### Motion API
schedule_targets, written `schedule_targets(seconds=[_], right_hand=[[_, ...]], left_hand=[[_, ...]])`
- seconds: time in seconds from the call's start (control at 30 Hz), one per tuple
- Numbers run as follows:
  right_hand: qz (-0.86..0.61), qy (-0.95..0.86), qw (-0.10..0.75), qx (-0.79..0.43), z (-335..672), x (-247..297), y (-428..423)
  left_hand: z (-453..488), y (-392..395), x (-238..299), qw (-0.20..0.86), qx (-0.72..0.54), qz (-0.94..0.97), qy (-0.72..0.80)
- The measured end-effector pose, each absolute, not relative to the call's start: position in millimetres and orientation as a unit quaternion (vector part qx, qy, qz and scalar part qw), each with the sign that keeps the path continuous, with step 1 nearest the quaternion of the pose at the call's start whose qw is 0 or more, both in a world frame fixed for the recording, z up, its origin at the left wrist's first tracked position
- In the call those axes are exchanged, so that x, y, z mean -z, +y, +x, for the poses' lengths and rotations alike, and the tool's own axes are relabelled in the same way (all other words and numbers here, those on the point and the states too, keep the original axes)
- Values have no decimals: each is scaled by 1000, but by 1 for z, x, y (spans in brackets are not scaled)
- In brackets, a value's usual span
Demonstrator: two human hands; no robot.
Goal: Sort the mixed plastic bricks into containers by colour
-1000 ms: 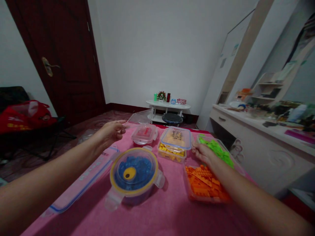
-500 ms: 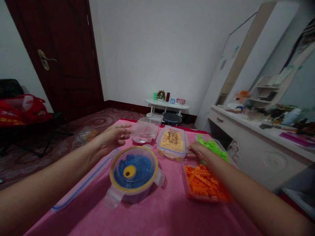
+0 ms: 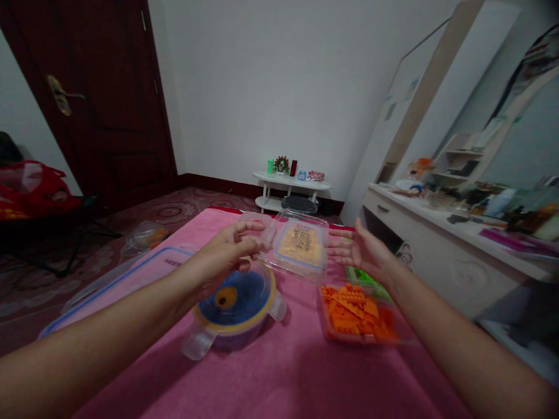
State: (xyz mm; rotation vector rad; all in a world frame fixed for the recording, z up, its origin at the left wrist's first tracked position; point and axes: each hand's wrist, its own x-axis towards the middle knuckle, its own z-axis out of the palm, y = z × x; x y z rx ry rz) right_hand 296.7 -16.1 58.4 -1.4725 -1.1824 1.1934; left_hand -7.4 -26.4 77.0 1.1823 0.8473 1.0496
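My left hand (image 3: 227,249) hovers over the pink table (image 3: 279,372) with its fingers curled around the edge of a small clear container (image 3: 263,226), which it mostly hides. Just right of it is a lidded clear box of yellow bricks (image 3: 301,244). My right hand (image 3: 358,249) is raised beside that box's right edge, palm inward and fingers spread, holding nothing. Below my left hand sits a round container of blue bricks (image 3: 236,302) with a yellow-rimmed lid.
An open tray of orange bricks (image 3: 356,311) lies under my right wrist, with green bricks (image 3: 364,276) behind it. A large flat lid with a blue seal (image 3: 126,276) lies at the left. A white dresser (image 3: 437,256) stands at the right, a low white table (image 3: 290,181) by the far wall.
Both hands rose and closed in on the yellow-brick box. My right hand left the green bricks and spread open. My left hand curled onto the small clear container.
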Motion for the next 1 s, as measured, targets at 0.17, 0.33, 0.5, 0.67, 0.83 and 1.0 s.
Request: schedule_targets(seconds=[0.17, 0.33, 0.5, 0.67, 0.83, 1.0], right_hand=[[-545, -478, 467, -507, 294, -74, -88], [-579, -413, 579, -399, 318, -68, -116], [-594, -377, 617, -352, 346, -49, -130], [-673, -387, 562, -285, 376, -11, -135], [-702, -401, 565, -163, 382, 26, -132], [-703, -443, 533, -158, 370, 34, -140]], left_hand=[[37, -67, -71, 635, -435, 551, 324], [91, -84, -61, 630, -468, 540, 303], [134, -58, -38, 563, -484, 563, 364], [147, -35, 2, 414, -426, 685, 421], [152, -33, 32, 298, -424, 728, 449], [152, -29, 33, 324, -419, 719, 450]])
